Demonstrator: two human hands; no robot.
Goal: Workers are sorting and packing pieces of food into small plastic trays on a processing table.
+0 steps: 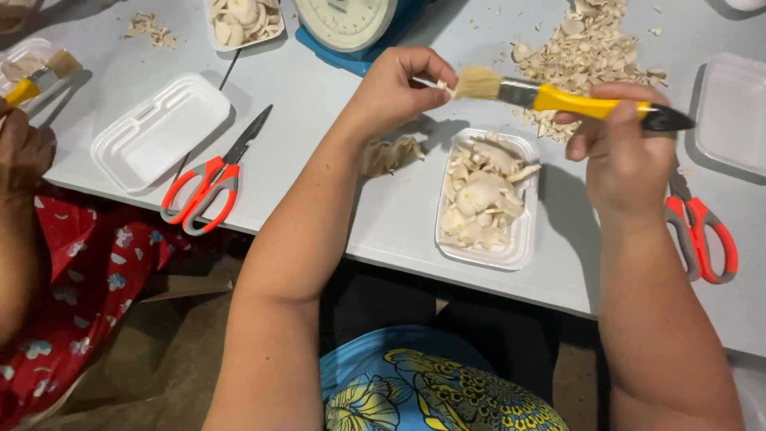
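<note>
Two bare hands are working above a pale grey table (383, 215). Closed around a yellow-handled paintbrush with pale bristles (558, 99), the right hand (626, 156) is holding it level. The left hand (395, 84) is pinching a small pale mushroom piece (441, 85) against the bristles. Below them, a white foam tray (523, 239) is holding cut mushrooms (481, 191); orange-handled scissors (209, 179) are lying to the left.

A mushroom-packing workplace: shared table (383, 215) with foam trays (159, 132), weighing scale (347, 24), scissors (209, 182), mushroom trimmings (582, 48).
</note>
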